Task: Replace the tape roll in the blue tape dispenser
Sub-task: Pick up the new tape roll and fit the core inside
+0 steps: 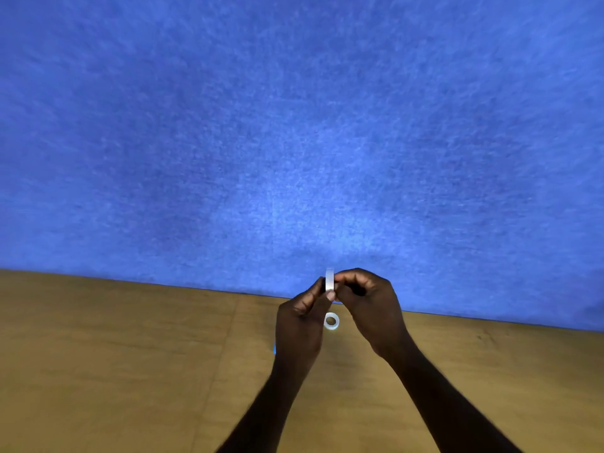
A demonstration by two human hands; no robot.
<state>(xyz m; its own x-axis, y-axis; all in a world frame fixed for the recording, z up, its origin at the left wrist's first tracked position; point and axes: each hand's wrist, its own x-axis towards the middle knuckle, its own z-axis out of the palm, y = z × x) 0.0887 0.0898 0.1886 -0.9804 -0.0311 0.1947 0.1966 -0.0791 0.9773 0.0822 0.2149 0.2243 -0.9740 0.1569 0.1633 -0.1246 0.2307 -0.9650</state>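
Both hands meet above the wooden table [130, 354], pinching a whitish tape roll [329, 278] held on edge between them. My left hand [302, 325] grips it from the left, my right hand [367, 308] from the right with curled fingers. A second small clear tape roll [331, 321] lies flat on the table just below the hands. A sliver of blue [274, 348], possibly the blue dispenser, peeks out at the left edge of my left wrist; the rest is hidden.
A blue felt wall panel [294, 125] rises straight behind the table, close behind the hands. Bare wood stretches to the left and right of my forearms.
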